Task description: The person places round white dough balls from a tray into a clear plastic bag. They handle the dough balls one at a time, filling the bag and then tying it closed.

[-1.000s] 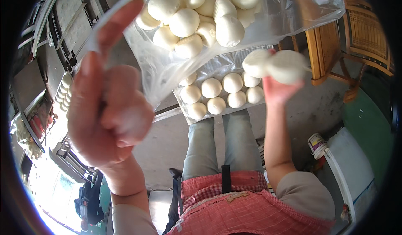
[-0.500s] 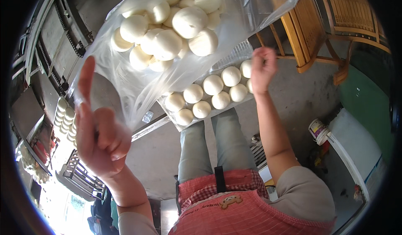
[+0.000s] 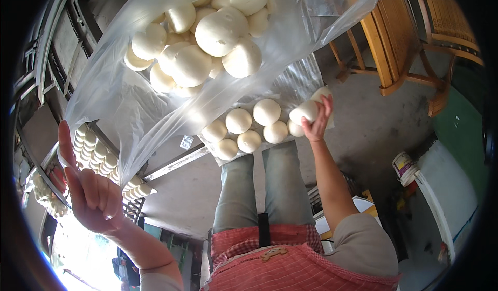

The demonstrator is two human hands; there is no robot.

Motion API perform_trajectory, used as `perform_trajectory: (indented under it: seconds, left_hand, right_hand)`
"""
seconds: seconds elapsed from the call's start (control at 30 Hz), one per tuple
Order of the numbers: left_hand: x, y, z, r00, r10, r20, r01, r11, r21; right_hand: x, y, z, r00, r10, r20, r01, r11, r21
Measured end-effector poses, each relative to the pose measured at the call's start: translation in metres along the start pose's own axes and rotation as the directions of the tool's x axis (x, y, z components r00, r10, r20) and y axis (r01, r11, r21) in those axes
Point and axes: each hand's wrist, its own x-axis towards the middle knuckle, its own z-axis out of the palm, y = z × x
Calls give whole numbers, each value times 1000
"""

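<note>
head: smooth rounds (image 3: 266, 112), filmy bag (image 3: 129, 101)

Rows of white rounds (image 3: 266, 112) and metal framing (image 3: 42, 47) suggest a workshop.

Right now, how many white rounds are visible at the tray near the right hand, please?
9: four white rounds in the row nearest the knees, three behind those, two at the right hand. Others may be hidden by the hand or bag.

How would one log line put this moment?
left hand: at bag edge | right hand: touching white ball at tray's right end | bag: more balls
</note>
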Motion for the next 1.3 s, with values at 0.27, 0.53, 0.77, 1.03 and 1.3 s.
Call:
perform_trajectory:
  seconds: [0.27,0.53,0.77,1.03,1.3]
  left_hand:
    - [-15,2,2,999,-47,-13,47,999,-8]
    - [0,-10,25,998,-34,-47,34,999,6]
    - [-1,6,8,998,55,14,-53,992,-111]
    - [-10,0,-13,993,50,105,-36,991,-125]
    - [-9,3,-16,993,52,103,-38,990,-138]
  right_hand:
    - [103,-61,-79,661,736,142,-73,-125,989]
    - [230,-260,-8,743,63,667,-629,408,662]
    - [149,-278,13,981,-193,-25,178,844,505]
    - [30,-157,156,840,276,467,-231,961,-151]
    - [30,-146,188,811,307,497,-209,947,-245]
